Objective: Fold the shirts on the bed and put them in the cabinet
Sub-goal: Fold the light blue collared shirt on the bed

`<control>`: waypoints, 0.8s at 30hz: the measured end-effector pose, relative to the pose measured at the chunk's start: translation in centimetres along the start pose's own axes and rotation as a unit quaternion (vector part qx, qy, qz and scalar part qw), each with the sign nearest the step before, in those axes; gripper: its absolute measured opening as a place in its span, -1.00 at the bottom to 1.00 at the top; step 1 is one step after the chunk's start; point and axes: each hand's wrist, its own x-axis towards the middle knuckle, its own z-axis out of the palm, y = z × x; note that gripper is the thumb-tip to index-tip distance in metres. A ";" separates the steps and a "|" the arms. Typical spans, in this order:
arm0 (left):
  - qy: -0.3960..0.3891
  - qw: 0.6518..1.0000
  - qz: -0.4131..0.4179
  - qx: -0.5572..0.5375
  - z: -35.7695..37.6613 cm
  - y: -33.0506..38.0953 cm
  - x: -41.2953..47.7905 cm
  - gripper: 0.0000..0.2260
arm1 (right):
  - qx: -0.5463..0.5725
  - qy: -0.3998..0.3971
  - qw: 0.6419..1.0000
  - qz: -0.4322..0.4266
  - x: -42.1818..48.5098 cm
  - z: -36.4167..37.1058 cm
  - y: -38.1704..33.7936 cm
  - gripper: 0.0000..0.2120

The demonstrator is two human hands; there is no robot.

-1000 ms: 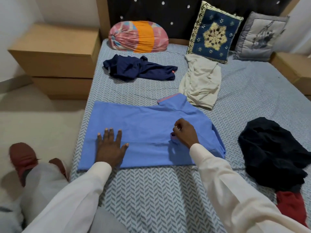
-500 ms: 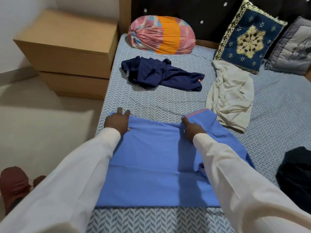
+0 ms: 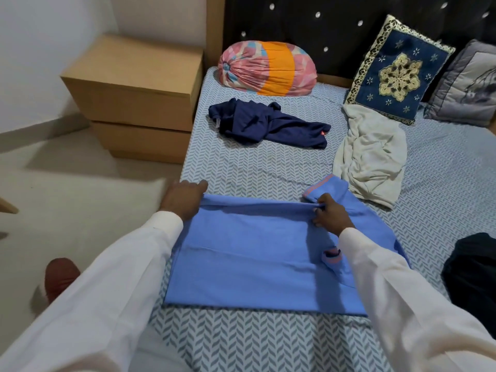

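Note:
A light blue polo shirt (image 3: 255, 259) lies spread flat on the patterned bed sheet (image 3: 255, 167), collar to the right. My left hand (image 3: 182, 198) grips its far left corner. My right hand (image 3: 331, 214) pinches the far edge near the collar, and that edge is lifted slightly into a ridge. A crumpled navy shirt (image 3: 268, 124) lies further back on the bed. A cream shirt (image 3: 370, 154) lies to its right, and a black garment (image 3: 469, 272) sits at the right edge.
A wooden bedside cabinet (image 3: 137, 95) with drawers stands left of the bed. A pink and orange bolster (image 3: 268, 68), a blue embroidered cushion (image 3: 397, 71) and a grey cushion (image 3: 467, 84) lean on the dark headboard. Beige floor lies to the left, with my red shoe (image 3: 60, 277) on it.
Both hands moved from the shirt's near part to its far edge and took hold of it. The far edge has now risen off the bed. The view shifted left and closer.

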 end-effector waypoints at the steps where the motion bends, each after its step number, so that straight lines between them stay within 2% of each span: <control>1: 0.001 1.000 -0.001 -0.012 0.0 -0.2 -0.5 -0.70 | 0.004 0.017 1.000 -0.010 -0.7 -0.3 0.0 -0.82; 3: 0.008 0.999 -0.003 -0.033 0.0 -0.2 -1.4 -0.72 | -0.005 0.037 0.999 -0.023 -2.1 -0.7 0.3 -0.89; 5: 0.017 0.999 0.000 -0.046 0.4 0.3 -1.8 -0.70 | -0.009 0.046 0.999 -0.027 -3.4 -1.3 0.4 -0.88; 9: 0.036 0.998 -0.007 -0.046 1.9 1.5 -2.3 -0.68 | -0.034 0.018 0.999 -0.020 -5.1 -2.5 0.6 -0.89; 12: 0.021 0.997 -0.028 -0.068 3.2 1.8 -2.1 -0.68 | -0.038 0.021 0.999 -0.007 -5.4 -2.8 0.8 -0.87; 15: 0.017 0.998 -0.030 -0.054 3.7 1.9 -0.9 -0.68 | -0.041 0.033 0.999 -0.002 -4.5 -2.7 0.5 -0.96; 20: 0.024 1.000 -0.009 -0.004 3.3 1.1 1.5 -0.75 | -0.051 0.022 0.998 0.024 -1.9 -1.7 0.1 -0.89; 24: 0.044 0.998 -0.003 -0.049 2.6 0.0 2.5 -0.80 | -0.025 0.012 0.999 0.038 -0.5 -1.1 0.2 -0.81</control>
